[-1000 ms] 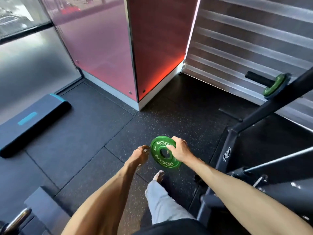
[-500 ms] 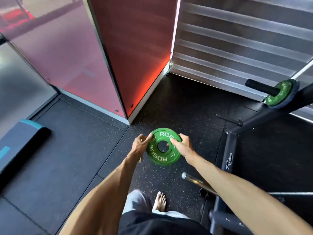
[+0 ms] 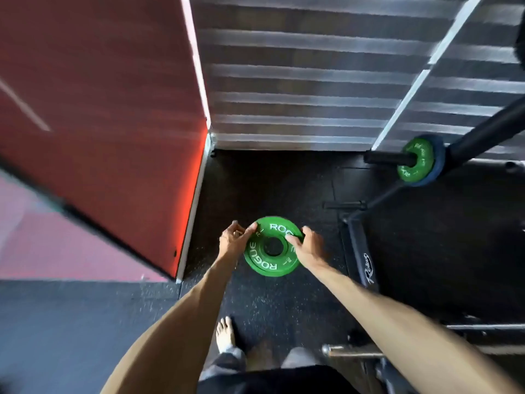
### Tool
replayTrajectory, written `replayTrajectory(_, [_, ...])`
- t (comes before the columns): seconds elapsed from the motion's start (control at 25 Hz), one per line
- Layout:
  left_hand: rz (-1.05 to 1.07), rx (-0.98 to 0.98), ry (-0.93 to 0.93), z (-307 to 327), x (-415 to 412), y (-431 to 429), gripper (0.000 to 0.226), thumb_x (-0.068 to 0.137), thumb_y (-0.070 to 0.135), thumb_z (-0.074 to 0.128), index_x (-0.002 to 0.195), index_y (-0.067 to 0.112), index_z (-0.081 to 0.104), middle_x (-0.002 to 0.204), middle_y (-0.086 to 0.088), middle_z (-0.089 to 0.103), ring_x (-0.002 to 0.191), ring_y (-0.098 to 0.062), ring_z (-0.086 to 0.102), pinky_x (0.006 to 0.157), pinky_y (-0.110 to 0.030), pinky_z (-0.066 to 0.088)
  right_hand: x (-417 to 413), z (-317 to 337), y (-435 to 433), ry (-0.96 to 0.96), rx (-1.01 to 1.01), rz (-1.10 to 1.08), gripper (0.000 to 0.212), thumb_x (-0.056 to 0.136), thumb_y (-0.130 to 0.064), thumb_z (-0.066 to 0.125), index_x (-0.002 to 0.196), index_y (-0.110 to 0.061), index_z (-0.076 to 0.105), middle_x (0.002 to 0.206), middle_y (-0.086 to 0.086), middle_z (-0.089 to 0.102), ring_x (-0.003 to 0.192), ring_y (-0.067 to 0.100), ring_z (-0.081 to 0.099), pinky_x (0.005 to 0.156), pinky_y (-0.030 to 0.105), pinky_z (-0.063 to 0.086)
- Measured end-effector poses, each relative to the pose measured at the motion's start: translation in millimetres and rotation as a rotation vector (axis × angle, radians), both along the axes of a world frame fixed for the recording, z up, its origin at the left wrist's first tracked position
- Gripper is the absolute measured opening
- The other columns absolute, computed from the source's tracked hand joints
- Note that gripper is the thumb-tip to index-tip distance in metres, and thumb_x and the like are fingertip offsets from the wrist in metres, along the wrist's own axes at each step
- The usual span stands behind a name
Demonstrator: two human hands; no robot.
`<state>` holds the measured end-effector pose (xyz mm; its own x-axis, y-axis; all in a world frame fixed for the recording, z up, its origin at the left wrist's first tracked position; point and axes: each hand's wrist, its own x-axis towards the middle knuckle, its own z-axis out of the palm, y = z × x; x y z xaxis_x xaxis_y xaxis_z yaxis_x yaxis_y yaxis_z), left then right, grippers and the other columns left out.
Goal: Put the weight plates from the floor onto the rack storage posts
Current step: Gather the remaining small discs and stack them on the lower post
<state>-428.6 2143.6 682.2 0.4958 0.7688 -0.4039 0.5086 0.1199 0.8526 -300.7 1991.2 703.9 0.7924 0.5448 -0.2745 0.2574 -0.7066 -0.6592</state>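
Observation:
A small green weight plate (image 3: 265, 260) with white lettering is held in the air in front of me, flat face up. My left hand (image 3: 234, 241) pinches its left rim. My right hand (image 3: 308, 247) grips its right rim, thumb on top. Up to the right, a black storage post (image 3: 387, 158) sticks out from the rack upright (image 3: 483, 136). On that post sit a second green plate (image 3: 415, 162) and a blue plate (image 3: 436, 166) behind it.
The black rack base (image 3: 365, 257) lies on the dark rubber floor just right of my hands. A steel bar end (image 3: 331, 350) pokes in at the lower right. A red wall panel (image 3: 113, 123) stands on the left, a striped shutter (image 3: 298, 81) ahead. My bare foot (image 3: 225, 334) is below.
I have stepped forward and turned right; the rack post with its plates now looks closer. Both hands keep holding the green plate, carried slightly toward the rack.

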Motion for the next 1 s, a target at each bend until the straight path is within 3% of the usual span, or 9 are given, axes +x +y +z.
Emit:
replayTrajectory(0.12, [-0.133, 0.015, 0.038, 4.7, 55.7, 52.5, 0.045, 0.076, 0.056, 0.073, 0.061, 0.021, 0.05, 0.065, 0.001, 0.056, 0.08, -0.032, 0.061, 0.071, -0.036, 0.048, 27.8, 4.5, 29.4, -0.05, 0.015, -0.138, 0.047, 0.092, -0.038, 0.065, 0.113, 0.003, 0.062, 0.109, 0.021, 0.069, 0.103, 0.036, 0.065, 0.083, 0.044, 0.052])
replayTrajectory(0.2, [-0.174, -0.002, 0.016, -2.9, 93.9, 75.9, 0.044, 0.064, 0.066, 0.074, 0.058, 0.026, 0.056, 0.092, -0.013, 0.07, 0.095, -0.034, 0.065, 0.08, -0.039, 0.051, 46.6, 4.4, 39.8, -0.037, 0.027, -0.232, 0.042, 0.091, -0.041, 0.065, 0.106, -0.002, 0.064, 0.102, 0.016, 0.071, 0.097, 0.033, 0.067, 0.078, 0.04, 0.054])
replayTrajectory(0.28, [-0.262, -0.031, 0.004, -6.0, 138.7, 92.1, 0.042, 0.067, 0.062, 0.076, 0.058, 0.025, 0.057, 0.119, -0.017, 0.066, 0.095, -0.029, 0.067, 0.076, -0.034, 0.049, 74.2, -1.5, 49.8, -0.025, 0.036, -0.318, 0.039, 0.09, -0.045, 0.065, 0.094, -0.006, 0.063, 0.091, 0.012, 0.071, 0.087, 0.031, 0.068, 0.07, 0.038, 0.054])
replayTrajectory(0.36, [-0.35, -0.026, -0.013, -4.1, 186.5, 106.7, 0.041, 0.075, 0.054, 0.076, 0.06, 0.022, 0.055, 0.1, -0.01, 0.071, 0.089, -0.024, 0.066, 0.069, -0.029, 0.044, 107.0, -8.0, 61.0, -0.021, 0.058, -0.385, 0.037, 0.089, -0.045, 0.065, 0.091, -0.008, 0.062, 0.087, 0.011, 0.071, 0.083, 0.03, 0.068, 0.067, 0.038, 0.053])
replayTrajectory(0.48, [-0.451, -0.017, -0.042, -0.4, 256.8, 117.5, 0.04, 0.08, 0.046, 0.075, 0.062, 0.019, 0.051, 0.072, -0.001, 0.057, 0.079, -0.014, 0.057, 0.061, -0.021, 0.037, 159.5, -13.5, 73.3, -0.056, 0.106, -0.497, 0.038, 0.088, -0.046, 0.063, 0.093, -0.009, 0.061, 0.087, 0.012, 0.071, 0.084, 0.031, 0.067, 0.068, 0.038, 0.051])
replayTrajectory(0.56, [-0.489, -0.028, -0.067, 0.7, 299.3, 124.2, 0.041, 0.08, 0.041, 0.076, 0.058, 0.02, 0.049, 0.081, -0.015, 0.064, 0.087, -0.022, 0.066, 0.065, -0.022, 0.036, 190.8, -11.3, 76.4, -0.076, 0.134, -0.567, 0.038, 0.088, -0.046, 0.062, 0.092, -0.009, 0.06, 0.088, 0.013, 0.071, 0.086, 0.034, 0.066, 0.07, 0.038, 0.049])
replayTrajectory(0.76, [-0.691, -0.086, -0.081, 2.2, 405.4, 133.3, 0.052, 0.057, 0.076, 0.074, 0.059, 0.026, 0.058, 0.07, 0.003, 0.059, 0.072, -0.016, 0.057, 0.07, -0.043, 0.049, 259.9, 8.6, 75.8, -0.095, 0.191, -0.72, 0.025, 0.091, -0.033, 0.066, 0.1, -0.01, 0.062, 0.09, 0.006, 0.071, 0.083, 0.021, 0.067, 0.072, 0.033, 0.052])
replayTrajectory(0.88, [-0.819, -0.085, -0.05, 21.2, 449.1, 122.0, 0.034, 0.079, 0.054, 0.071, 0.078, 0.021, 0.063, 0.09, -0.005, 0.069, 0.088, -0.022, 0.068, 0.08, -0.041, 0.057, 289.2, 15.2, 70.9, -0.093, 0.18, -0.789, 0.022, 0.093, -0.031, 0.065, 0.101, -0.011, 0.061, 0.087, 0.0, 0.068, 0.082, 0.018, 0.068, 0.065, 0.026, 0.051])
replayTrajectory(1.0, [-0.952, -0.064, -0.029, 21.6, 498.7, 111.2, 0.036, 0.083, 0.052, 0.068, 0.086, 0.016, 0.062, 0.096, -0.007, 0.068, 0.093, -0.023, 0.066, 0.079, -0.038, 0.057, 317.0, 14.5, 64.3, -0.106, 0.165, -0.922, 0.023, 0.093, -0.032, 0.065, 0.1, -0.011, 0.059, 0.086, 0.002, 0.067, 0.079, 0.019, 0.065, 0.067, 0.029, 0.047])
